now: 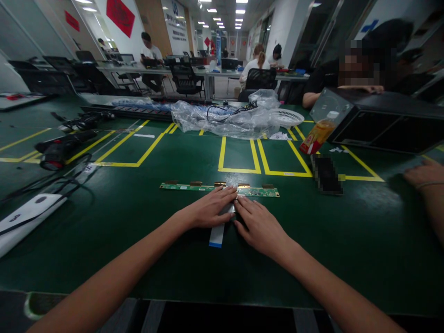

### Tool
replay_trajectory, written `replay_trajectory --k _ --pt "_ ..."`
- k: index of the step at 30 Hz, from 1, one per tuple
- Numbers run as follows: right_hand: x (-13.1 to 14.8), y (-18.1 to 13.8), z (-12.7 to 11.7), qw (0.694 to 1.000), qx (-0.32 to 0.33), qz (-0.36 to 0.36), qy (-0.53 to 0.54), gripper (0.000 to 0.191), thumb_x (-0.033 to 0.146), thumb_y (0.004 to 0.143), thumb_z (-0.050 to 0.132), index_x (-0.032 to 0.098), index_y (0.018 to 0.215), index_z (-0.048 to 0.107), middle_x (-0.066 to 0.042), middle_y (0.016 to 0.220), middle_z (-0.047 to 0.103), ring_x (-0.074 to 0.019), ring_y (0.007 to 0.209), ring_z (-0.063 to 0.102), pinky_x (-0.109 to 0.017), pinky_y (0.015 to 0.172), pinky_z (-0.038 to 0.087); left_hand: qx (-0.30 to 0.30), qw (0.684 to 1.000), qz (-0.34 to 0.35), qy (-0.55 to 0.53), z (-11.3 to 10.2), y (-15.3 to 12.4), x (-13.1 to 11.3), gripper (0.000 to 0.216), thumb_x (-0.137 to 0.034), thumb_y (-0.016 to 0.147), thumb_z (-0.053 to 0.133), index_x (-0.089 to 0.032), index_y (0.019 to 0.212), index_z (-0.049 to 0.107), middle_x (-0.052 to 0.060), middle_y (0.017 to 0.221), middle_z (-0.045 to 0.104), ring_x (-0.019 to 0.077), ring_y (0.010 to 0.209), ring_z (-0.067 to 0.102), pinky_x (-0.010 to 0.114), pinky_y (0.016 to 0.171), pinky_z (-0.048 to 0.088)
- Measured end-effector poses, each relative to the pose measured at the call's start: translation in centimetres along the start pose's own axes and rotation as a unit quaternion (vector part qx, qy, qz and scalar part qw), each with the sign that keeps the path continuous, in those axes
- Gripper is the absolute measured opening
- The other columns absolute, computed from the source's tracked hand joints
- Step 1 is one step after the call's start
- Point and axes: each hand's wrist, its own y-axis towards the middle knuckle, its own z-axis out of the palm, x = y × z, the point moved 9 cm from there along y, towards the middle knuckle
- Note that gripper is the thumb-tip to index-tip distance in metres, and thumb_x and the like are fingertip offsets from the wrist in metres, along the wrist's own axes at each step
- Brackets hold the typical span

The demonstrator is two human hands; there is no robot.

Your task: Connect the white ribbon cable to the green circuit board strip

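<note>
A long, narrow green circuit board (190,187) with copper-coloured tabs along its far edge lies across the table in front of me. A white flat ribbon cable (217,233) with a blue end runs from the board's middle toward me. My left hand (211,208) rests with stretched fingers over the board's middle, its thumb lying across the cable. My right hand (260,224) comes in from the other side, fingers extended and fingertips touching the board beside the cable. The join between cable and board is hidden under my fingers.
The green table (166,259) carries yellow tape outlines. A phone (326,175), a drink bottle (317,136) and a large black case (381,120) stand right, near another person's hand (425,178). Clear plastic wrap (225,122) lies behind; a white power strip (31,215) and cords lie left.
</note>
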Motion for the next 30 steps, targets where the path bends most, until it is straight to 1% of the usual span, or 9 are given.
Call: replay_trajectory --k 4,7,11,17,21,23,27,29,30 --pt "0.0 0.1 0.3 1.0 -0.005 0.02 -0.016 0.057 0.032 0.099 0.047 0.004 0.148 0.048 -0.022 0.155 0.045 -0.0333 0.144 0.043 -0.05 0.118 0.037 -0.003 1.0 -0.009 -0.008 -0.2 0.0 0.3 0.068 -0.046 0.102 0.044 -0.009 0.157 0.03 0.014 0.166 0.022 0.0222 0.155 0.016 0.042 0.126 0.011" --pt "0.1 0.1 0.1 1.0 -0.01 0.022 -0.01 0.055 0.031 0.099 0.047 0.005 0.147 0.05 -0.023 0.154 0.047 -0.0334 0.143 0.045 -0.051 0.117 0.037 -0.008 1.0 -0.006 -0.007 -0.2 0.0 0.3 0.066 -0.045 0.102 0.045 -0.012 0.157 0.031 0.013 0.166 0.024 0.0225 0.155 0.017 0.043 0.126 0.013" --pt "-0.2 0.2 0.1 1.0 -0.004 0.014 -0.01 0.053 0.031 0.099 0.046 0.007 0.147 0.051 -0.021 0.154 0.047 -0.0331 0.143 0.044 -0.053 0.118 0.036 -0.012 1.0 0.01 -0.01 -0.4 -0.2 0.2 0.066 -0.044 0.1 0.048 -0.013 0.157 0.032 0.013 0.165 0.025 0.0227 0.155 0.018 0.043 0.126 0.013" --pt "-0.9 0.3 0.0 1.0 -0.018 -0.015 0.0 0.051 0.025 0.098 0.047 0.009 0.146 0.051 -0.02 0.152 0.051 -0.0305 0.14 0.048 -0.049 0.119 0.037 -0.006 1.0 0.013 -0.009 -0.4 -0.1 0.2 0.068 -0.043 0.099 0.051 -0.012 0.156 0.032 0.014 0.165 0.026 0.022 0.154 0.019 0.042 0.127 0.011" --pt "-1.1 0.4 -0.8 0.998 -0.047 -0.036 0.027 0.044 0.025 0.097 0.05 0.014 0.14 0.057 -0.017 0.146 0.057 -0.0301 0.134 0.054 -0.05 0.114 0.042 -0.026 1.0 0.008 0.014 -0.5 -0.1 0.3 0.063 -0.042 0.101 0.047 -0.014 0.155 0.034 0.013 0.164 0.029 0.0233 0.154 0.022 0.043 0.126 0.017" --pt "-1.4 0.4 -1.7 0.995 -0.075 -0.035 0.05 0.039 0.025 0.097 0.05 0.017 0.134 0.061 -0.016 0.142 0.061 -0.0293 0.13 0.057 -0.05 0.109 0.046 -0.037 0.999 0.02 0.027 -0.5 -0.1 0.0 0.06 -0.04 0.102 0.046 -0.015 0.155 0.035 0.012 0.164 0.03 0.0237 0.153 0.023 0.044 0.126 0.017" --pt "-2.8 0.3 -3.3 0.988 -0.128 -0.007 0.083 0.03 0.023 0.098 0.048 0.02 0.122 0.066 -0.012 0.129 0.069 -0.027 0.123 0.062 -0.048 0.106 0.047 -0.003 0.996 0.073 0.046 0.3 0.0 -1.2 0.06 -0.039 0.105 0.039 -0.018 0.16 0.027 0.008 0.166 0.025 0.0219 0.155 0.018 0.043 0.127 0.009" --pt "-3.4 0.3 -3.5 0.988 -0.128 0.004 0.087 0.027 0.024 0.099 0.048 0.021 0.118 0.067 -0.01 0.124 0.071 -0.0266 0.118 0.064 -0.047 0.102 0.049 0.001 0.997 0.054 0.064 0.5 0.3 -0.4 0.059 -0.041 0.107 0.032 -0.017 0.16 0.027 0.008 0.167 0.022 0.0213 0.155 0.016 0.041 0.126 0.009" --pt "-3.6 0.3 -3.5 0.988 -0.124 0.009 0.087 0.026 0.024 0.099 0.048 0.021 0.118 0.067 -0.01 0.122 0.072 -0.0266 0.116 0.065 -0.047 0.1 0.05 -0.006 0.997 0.024 0.077 0.4 0.4 0.7 0.059 -0.042 0.107 0.028 -0.016 0.16 0.028 0.009 0.167 0.022 0.0218 0.155 0.015 0.041 0.126 0.01"
